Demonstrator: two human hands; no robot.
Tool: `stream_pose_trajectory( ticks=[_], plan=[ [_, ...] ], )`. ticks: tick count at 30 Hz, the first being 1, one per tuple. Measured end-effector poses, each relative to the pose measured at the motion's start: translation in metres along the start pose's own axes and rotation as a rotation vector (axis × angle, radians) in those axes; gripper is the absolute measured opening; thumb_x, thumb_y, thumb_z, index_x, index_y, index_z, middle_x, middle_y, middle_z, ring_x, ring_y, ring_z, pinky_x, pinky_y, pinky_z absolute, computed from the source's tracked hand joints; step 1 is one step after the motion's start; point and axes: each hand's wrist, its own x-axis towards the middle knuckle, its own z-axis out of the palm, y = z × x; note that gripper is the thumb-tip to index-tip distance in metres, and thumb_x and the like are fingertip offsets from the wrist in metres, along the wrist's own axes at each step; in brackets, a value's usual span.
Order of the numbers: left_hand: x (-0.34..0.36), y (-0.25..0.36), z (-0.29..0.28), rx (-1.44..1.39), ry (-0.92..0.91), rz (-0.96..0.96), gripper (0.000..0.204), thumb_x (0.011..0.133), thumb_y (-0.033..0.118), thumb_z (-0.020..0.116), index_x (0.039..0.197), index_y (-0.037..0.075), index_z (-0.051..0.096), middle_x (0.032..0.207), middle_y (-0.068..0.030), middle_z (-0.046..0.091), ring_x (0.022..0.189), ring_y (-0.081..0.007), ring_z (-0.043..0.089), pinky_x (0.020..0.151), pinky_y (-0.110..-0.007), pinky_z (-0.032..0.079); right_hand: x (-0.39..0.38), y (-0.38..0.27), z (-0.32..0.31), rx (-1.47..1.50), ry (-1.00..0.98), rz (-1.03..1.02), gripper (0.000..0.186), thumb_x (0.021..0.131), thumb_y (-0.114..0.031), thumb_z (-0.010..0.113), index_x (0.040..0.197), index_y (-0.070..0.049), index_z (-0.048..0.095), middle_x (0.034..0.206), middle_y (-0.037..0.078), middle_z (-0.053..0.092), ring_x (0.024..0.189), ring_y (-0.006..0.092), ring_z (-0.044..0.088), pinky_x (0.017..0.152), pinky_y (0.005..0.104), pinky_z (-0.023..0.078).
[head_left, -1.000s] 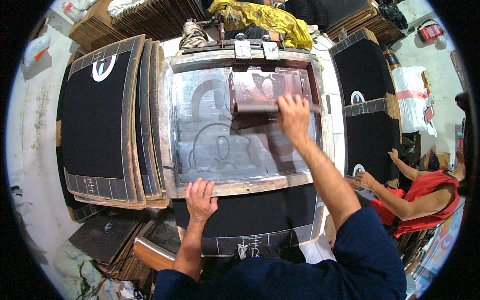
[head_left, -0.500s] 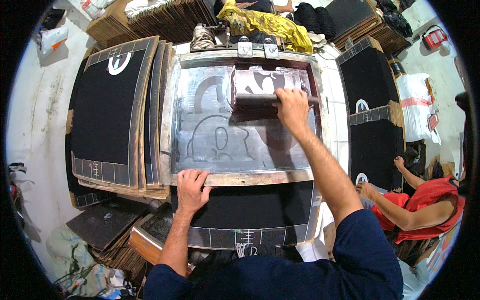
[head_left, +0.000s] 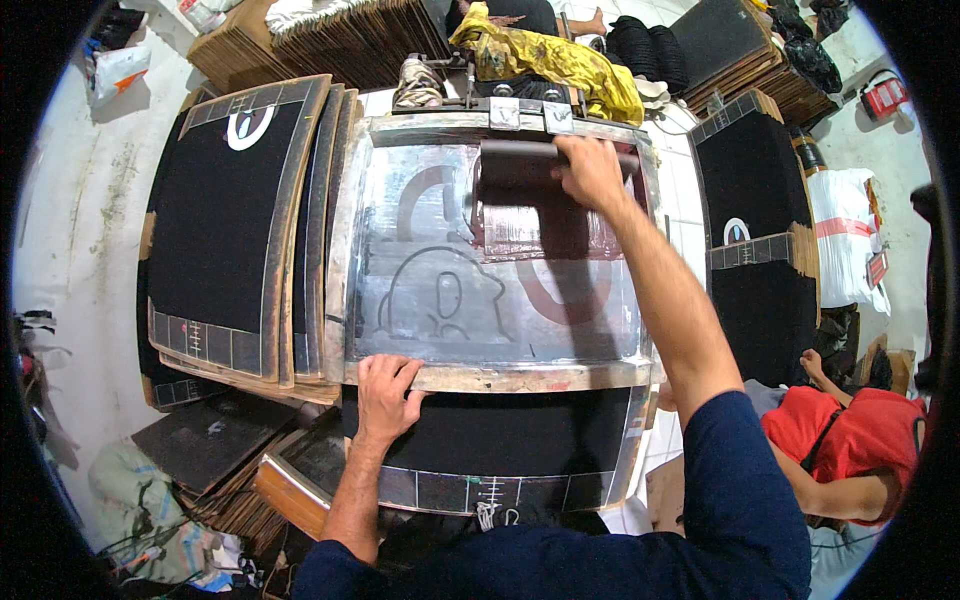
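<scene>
My right hand point(head_left: 590, 172) is closed around a dark squeegee point(head_left: 515, 150), holding it near the far rail on the right side of a screen printing frame point(head_left: 540, 377). Dark maroon ink point(head_left: 515, 215) covers a rectangular patch of mesh on the near side of the squeegee. My left hand point(head_left: 388, 400) grips the frame's near rail at its left end, fingers over the top. The mesh carries faint curved shapes and a rounded outline drawing point(head_left: 440, 295). Black fabric point(head_left: 520, 430) on a board shows below the near rail; the frame hides the rest.
Metal hinge clamps point(head_left: 530, 115) hold the frame's far rail, with a yellow cloth point(head_left: 545, 55) behind. Boards with black fabric point(head_left: 220, 210) lean at the left; more boards point(head_left: 760, 310) stand at the right. A person in red point(head_left: 850, 430) sits at the lower right.
My right hand has moved the squeegee farther from me, toward the far rail. Dark ink now covers the formerly pale patterned patch. My left hand keeps its place; the other person's arm has drawn back.
</scene>
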Motion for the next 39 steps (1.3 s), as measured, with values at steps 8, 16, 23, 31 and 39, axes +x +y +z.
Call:
stream_pose_trajectory(
  ticks=[8,16,23,31,39],
  plan=[
    [0.001,0.005,-0.003,0.014,0.010,-0.014,0.044,0.069,0.010,0.081,0.112,0.006,0.072,0.106,-0.0091,0.066,0.103,-0.0298,0.061,0.098,-0.048,0.041,-0.009,-0.017,0.011,-0.071,0.168,0.080,0.035,0.078,-0.012,0.080,0.111,-0.014,0.069,0.105,0.010,0.072,0.106,0.0312,0.066,0.088,0.0506,0.048],
    [-0.003,0.000,-0.002,-0.025,0.027,0.032,0.043,0.071,0.014,0.084,0.110,0.005,0.072,0.103,-0.0097,0.065,0.102,-0.0299,0.061,0.097,-0.047,0.041,-0.162,-0.082,-0.001,0.056,0.277,0.129,0.044,0.066,-0.002,0.080,0.107,-0.016,0.070,0.105,0.003,0.069,0.105,0.0270,0.060,0.100,0.0465,0.041],
    [0.013,0.025,-0.059,-0.005,0.060,0.141,0.043,0.075,0.026,0.087,0.110,0.006,0.073,0.101,-0.0087,0.067,0.100,-0.0288,0.063,0.100,-0.048,0.038,-0.260,-0.152,-0.075,0.110,0.647,0.168,0.048,0.070,-0.001,0.066,0.115,-0.015,0.075,0.111,0.001,0.073,0.109,0.0262,0.060,0.105,0.0484,0.038],
    [0.084,0.043,-0.180,0.288,0.566,0.336,0.050,0.088,0.041,0.080,0.125,0.009,0.068,0.126,-0.0118,0.064,0.124,-0.0288,0.060,0.117,-0.057,0.029,-0.156,-0.153,-0.229,-0.025,0.933,-0.006,0.042,0.074,-0.003,0.064,0.115,-0.008,0.071,0.111,0.012,0.072,0.110,0.0333,0.064,0.106,0.0470,0.037],
    [-0.050,-0.225,-0.092,0.222,0.421,-0.639,0.056,0.102,0.039,0.061,0.141,-0.001,0.057,0.149,-0.0254,0.050,0.139,-0.0420,0.047,0.113,-0.058,0.036,-0.052,-0.108,-0.320,0.025,0.851,0.008,0.033,0.088,-0.011,0.080,0.120,-0.006,0.070,0.103,0.015,0.070,0.096,0.0318,0.068,0.084,0.0402,0.053]
  ],
)
